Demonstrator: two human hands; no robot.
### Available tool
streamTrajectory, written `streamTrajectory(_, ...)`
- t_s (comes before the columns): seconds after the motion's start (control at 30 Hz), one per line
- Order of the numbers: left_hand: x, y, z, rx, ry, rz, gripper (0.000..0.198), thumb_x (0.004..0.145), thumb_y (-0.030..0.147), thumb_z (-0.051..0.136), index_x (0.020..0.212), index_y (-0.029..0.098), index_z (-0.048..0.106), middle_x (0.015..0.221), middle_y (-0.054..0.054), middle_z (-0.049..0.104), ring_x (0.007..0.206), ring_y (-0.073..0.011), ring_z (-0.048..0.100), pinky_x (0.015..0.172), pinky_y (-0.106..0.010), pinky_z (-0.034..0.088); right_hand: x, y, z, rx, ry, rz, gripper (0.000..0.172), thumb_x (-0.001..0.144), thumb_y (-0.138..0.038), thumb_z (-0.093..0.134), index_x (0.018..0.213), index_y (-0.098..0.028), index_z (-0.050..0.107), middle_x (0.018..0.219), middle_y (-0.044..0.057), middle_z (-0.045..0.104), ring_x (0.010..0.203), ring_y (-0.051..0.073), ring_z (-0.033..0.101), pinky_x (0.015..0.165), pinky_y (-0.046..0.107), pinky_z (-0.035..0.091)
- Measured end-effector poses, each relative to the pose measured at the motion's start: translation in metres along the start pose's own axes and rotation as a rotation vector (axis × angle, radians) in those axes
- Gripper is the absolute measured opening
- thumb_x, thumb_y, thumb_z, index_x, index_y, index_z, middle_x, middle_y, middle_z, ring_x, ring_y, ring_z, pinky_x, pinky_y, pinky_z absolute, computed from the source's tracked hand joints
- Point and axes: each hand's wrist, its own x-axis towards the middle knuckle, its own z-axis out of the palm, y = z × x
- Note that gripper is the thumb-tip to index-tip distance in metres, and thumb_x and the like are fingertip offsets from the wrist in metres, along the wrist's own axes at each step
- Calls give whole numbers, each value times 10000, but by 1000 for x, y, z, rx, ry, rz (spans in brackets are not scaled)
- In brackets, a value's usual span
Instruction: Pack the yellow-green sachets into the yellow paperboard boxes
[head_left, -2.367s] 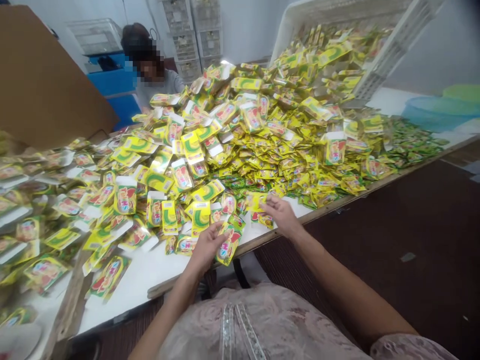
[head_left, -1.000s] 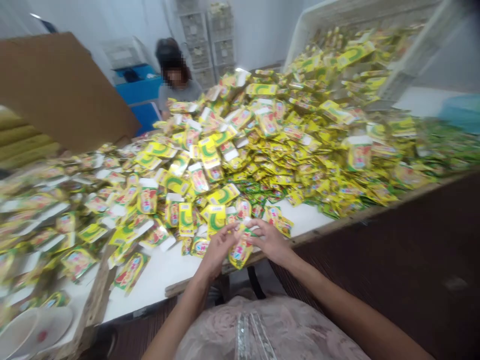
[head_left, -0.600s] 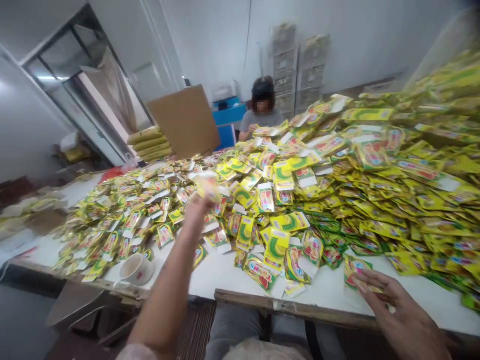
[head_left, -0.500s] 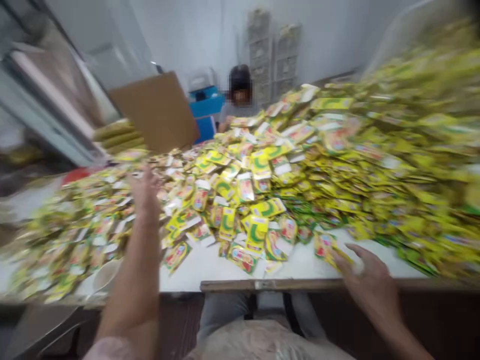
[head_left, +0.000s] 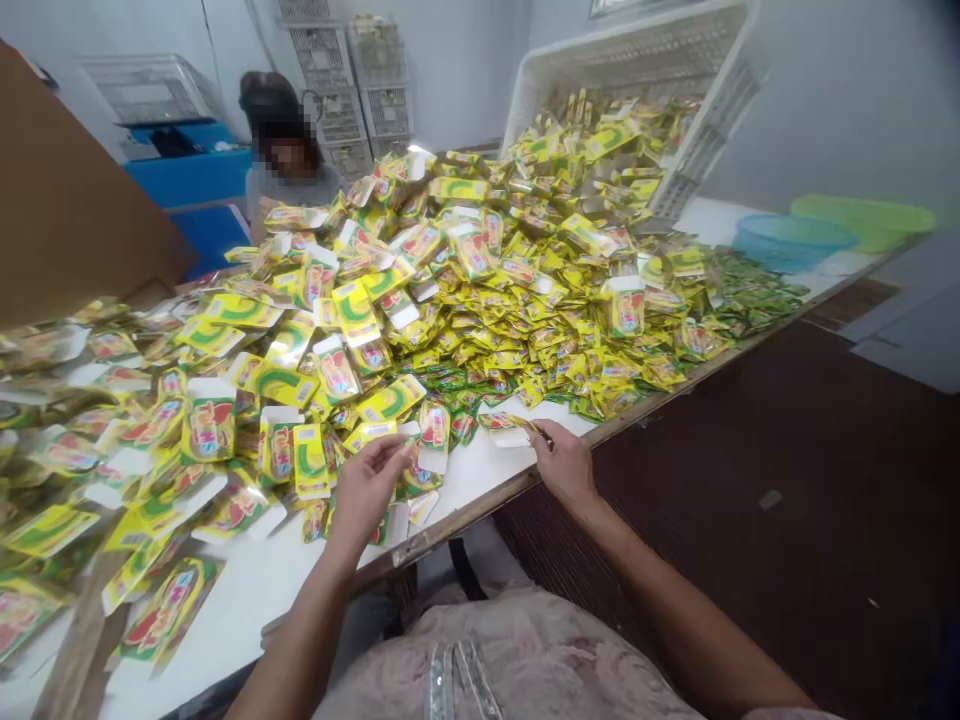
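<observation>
1. Head view takes in the table (head_left: 255,585) first; its white top is bare only along the near edge in front of me, which I judge is the strip kept free for handling.
2. A heap (head_left: 480,290) of yellow and green packets covers the rest, highest toward the far right corner.
3. That is where a white crate (head_left: 637,50) leans tilted with its mouth toward me, so the packets appear to have spilled out of it.
4. A brown cardboard sheet (head_left: 67,200) stands at the left edge.
5. A blue basin (head_left: 791,240) and a green basin (head_left: 862,215) sit side by side at the right end, clear of the heap.
6. Another person (head_left: 289,175) sits at the far edge, half hidden behind the packets.
7. My left hand (head_left: 367,485) is at the near edge, fingers and thumb closed on a flat carton (head_left: 411,478), tilted up off the table, probably to get at its open flap.
8. My right hand (head_left: 562,462), just beside the near edge, pinches one end of a sachet (head_left: 504,422) in its fingertips; the rest lies low over the bare strip, pointing toward the carton.
</observation>
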Motion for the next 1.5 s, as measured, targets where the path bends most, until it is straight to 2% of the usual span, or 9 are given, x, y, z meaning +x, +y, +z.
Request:
streamTrajectory(0.13,-3,-4,12,237,-70,173,354,705,438,645,955,189,679,896,-63,721,806,-216,658,757,-344,508,1,-5,2,39,-10,-17,255,844,-243,419,926,-175,650,882,90,692,799,221,616,729,298,434)
streamTrajectory(0.43,4,-13,29,417,-199,244,300,764,373,573,983,195,675,810,-56,719,720,-216,659,702,-347,505,19,25,2,-168,-12,81,276,803,-187,406,927,-162,651,800,105,687,718,229,606,650,299,413)
streamTrajectory(0.63,20,15,36,527,-45,485,485,789,453,567,1195,188,555,1137,-110,634,934,-231,630,771,-338,507,28,13,-27,25,97,-257,294,839,-238,369,949,-196,639,953,94,679,911,225,604,831,330,431)
streamTrajectory(0.73,25,23,39,593,-50,564,433,803,421,565,1172,195,567,1193,-105,609,986,-238,612,823,-353,497,32,11,-27,68,79,-124,265,834,-294,405,929,-195,631,840,80,670,787,220,601,727,317,443)
streamTrajectory(0.87,26,16,50,719,-165,488,370,845,317,514,1176,160,565,1112,-111,650,941,-230,632,846,-354,492,38,24,-10,110,8,150,248,799,-382,465,794,-176,601,604,22,567,549,173,493,526,267,370)
streamTrajectory(1.07,48,11,103,1206,-564,801,541,780,65,495,1310,167,459,1450,-142,357,1333,-319,292,1040,-472,319,37,38,7,-32,38,72,199,778,-207,466,907,-172,613,870,95,632,742,206,553,671,297,401)
streamTrajectory(1.17,62,16,129,1335,-747,803,547,774,126,552,1307,214,467,1490,-122,287,1371,-364,177,1047,-572,241,34,44,5,-45,-28,79,174,718,-158,514,853,-182,621,839,77,640,735,204,558,688,299,412)
streamTrajectory(1.33,76,25,143,1414,-814,800,498,610,287,771,1072,179,619,1288,-159,524,1332,-381,228,1042,-598,183,30,56,-2,-7,-12,102,153,751,-220,481,848,-185,595,837,68,638,776,208,569,711,312,436)
streamTrajectory(1.5,82,25,139,1355,-868,748,537,572,246,790,1077,248,607,1126,-107,599,1154,-322,419,949,-497,329,30,64,-5,337,42,152,197,718,-313,504,855,-178,547,873,64,622,779,195,581,735,326,460)
